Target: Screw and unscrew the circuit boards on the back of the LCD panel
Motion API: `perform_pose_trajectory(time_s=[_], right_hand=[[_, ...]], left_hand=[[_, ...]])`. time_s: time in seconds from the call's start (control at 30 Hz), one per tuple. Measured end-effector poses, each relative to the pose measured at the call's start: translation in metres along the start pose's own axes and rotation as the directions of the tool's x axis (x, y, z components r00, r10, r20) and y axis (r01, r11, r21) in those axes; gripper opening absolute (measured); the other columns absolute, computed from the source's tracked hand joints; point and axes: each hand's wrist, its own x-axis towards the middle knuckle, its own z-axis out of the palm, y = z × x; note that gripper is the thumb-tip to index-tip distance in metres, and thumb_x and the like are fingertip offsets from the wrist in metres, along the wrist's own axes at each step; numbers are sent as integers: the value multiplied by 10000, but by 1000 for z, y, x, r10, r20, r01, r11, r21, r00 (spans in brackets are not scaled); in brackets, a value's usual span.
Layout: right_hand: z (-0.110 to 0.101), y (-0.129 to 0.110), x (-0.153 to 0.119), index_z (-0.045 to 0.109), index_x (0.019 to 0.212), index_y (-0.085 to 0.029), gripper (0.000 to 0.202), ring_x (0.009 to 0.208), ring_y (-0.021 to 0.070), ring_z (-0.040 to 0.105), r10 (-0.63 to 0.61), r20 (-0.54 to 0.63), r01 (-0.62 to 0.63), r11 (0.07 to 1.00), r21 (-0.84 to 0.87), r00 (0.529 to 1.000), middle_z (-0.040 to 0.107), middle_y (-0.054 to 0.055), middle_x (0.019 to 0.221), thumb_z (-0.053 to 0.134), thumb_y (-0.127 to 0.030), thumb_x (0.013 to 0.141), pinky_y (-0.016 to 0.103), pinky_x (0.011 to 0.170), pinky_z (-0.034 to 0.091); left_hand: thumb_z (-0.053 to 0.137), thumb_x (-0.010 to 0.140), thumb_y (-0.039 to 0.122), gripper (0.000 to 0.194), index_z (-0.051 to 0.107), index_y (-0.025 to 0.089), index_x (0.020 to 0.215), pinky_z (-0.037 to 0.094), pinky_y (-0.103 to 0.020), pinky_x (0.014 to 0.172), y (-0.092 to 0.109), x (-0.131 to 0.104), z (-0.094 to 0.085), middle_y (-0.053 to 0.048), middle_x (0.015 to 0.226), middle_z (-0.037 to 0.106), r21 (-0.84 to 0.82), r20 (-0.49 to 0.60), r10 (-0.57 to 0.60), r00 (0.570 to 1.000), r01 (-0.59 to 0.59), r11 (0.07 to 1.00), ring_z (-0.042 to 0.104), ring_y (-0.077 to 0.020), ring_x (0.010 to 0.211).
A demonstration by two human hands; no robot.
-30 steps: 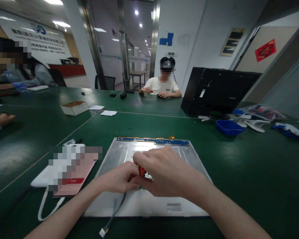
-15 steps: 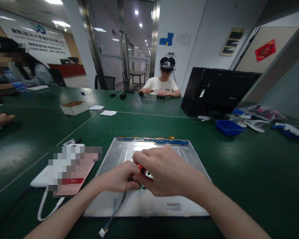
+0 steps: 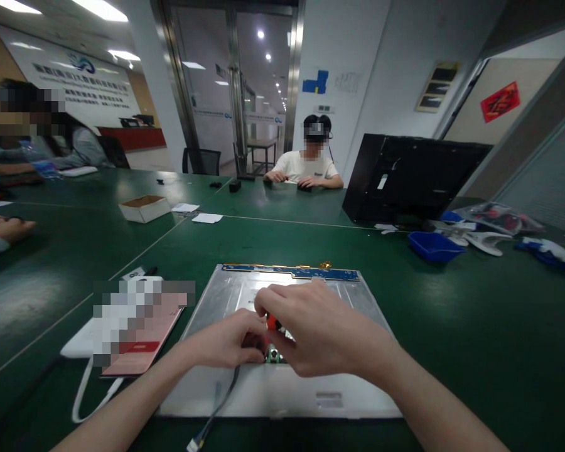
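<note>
A flat metal-backed display panel (image 3: pixel 282 390) lies on the table in front of me, with a blue circuit strip (image 3: pixel 306 274) along its far edge. My right hand (image 3: pixel 322 326) grips the orange-and-black handle of a screwdriver (image 3: pixel 273 321) over the panel's middle; its tip is hidden. Just left of it, my left hand (image 3: pixel 233 339) has its fingers curled together beside a small green circuit board (image 3: pixel 274 355). What those fingers hold, if anything, is hidden. A dark cable (image 3: pixel 226 395) runs from under my left hand over the panel's near edge to a white connector.
Left of the panel lie a pink phone-like slab (image 3: pixel 136 355) and a white device with a white cable (image 3: pixel 79 395). Farther off are an open carton (image 3: pixel 144 209), a blue tray (image 3: pixel 435 247) and a black monitor (image 3: pixel 414 179). People sit across the table and at left.
The view has shifted slightly, so everything sits a little lower. My right fingers have changed position on the screwdriver handle, and more of the green board shows between my hands.
</note>
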Motion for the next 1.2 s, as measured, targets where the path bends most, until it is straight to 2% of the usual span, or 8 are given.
perform_pose_trajectory(time_s=[0.1,0.2,0.37,0.67,0.83,0.93,1.2], right_hand=[[1,-1,1,489,880,-184,77,598,113,477,19,-17,-20,1000,-21,1000,625,5,791,506,-245,836,267,481,176],[5,-3,4,494,899,-195,93,585,111,477,28,-45,-31,998,-57,999,620,-3,764,485,-286,884,273,484,152],[6,-3,4,491,897,-196,148,599,113,484,16,-43,-18,998,-59,999,618,-11,767,554,-323,856,271,488,159],[6,-1,4,500,878,-186,131,571,109,480,31,-61,-34,998,-52,998,632,-7,746,504,-316,879,265,475,166],[-1,4,2,508,889,-188,143,633,121,527,64,-92,-65,998,-6,994,650,4,777,548,-324,869,263,518,204],[-5,7,0,517,918,-189,153,659,125,540,96,-84,-94,995,19,992,656,11,797,554,-330,869,258,541,227],[-6,10,1,519,901,-195,169,656,123,538,106,-70,-105,994,13,992,653,3,798,567,-353,866,258,552,230]], left_hand=[[617,767,183,93,660,157,846,437,-240,600,-2,0,1,-11,728,630,1,2,-43,999,43,999,557,-154,666],[616,767,190,76,657,155,821,442,-246,620,-3,0,1,-13,732,634,16,4,-67,998,66,998,566,-164,695],[623,764,215,113,651,157,857,449,-257,646,-2,0,-1,-16,761,630,35,-10,-76,997,77,996,564,-180,739],[610,738,169,35,623,141,723,403,-214,551,-1,0,0,3,676,579,-1,0,-83,997,83,997,529,-135,631],[628,712,126,61,639,140,769,394,-203,544,2,1,0,0,738,590,-75,-13,-77,997,76,994,525,-119,625],[630,719,126,48,643,139,764,365,-193,511,1,1,0,10,697,568,-99,9,-72,997,73,992,494,-103,588],[629,732,134,61,652,145,788,368,-202,518,-1,1,1,8,679,584,-58,22,-70,997,71,996,492,-108,586]])
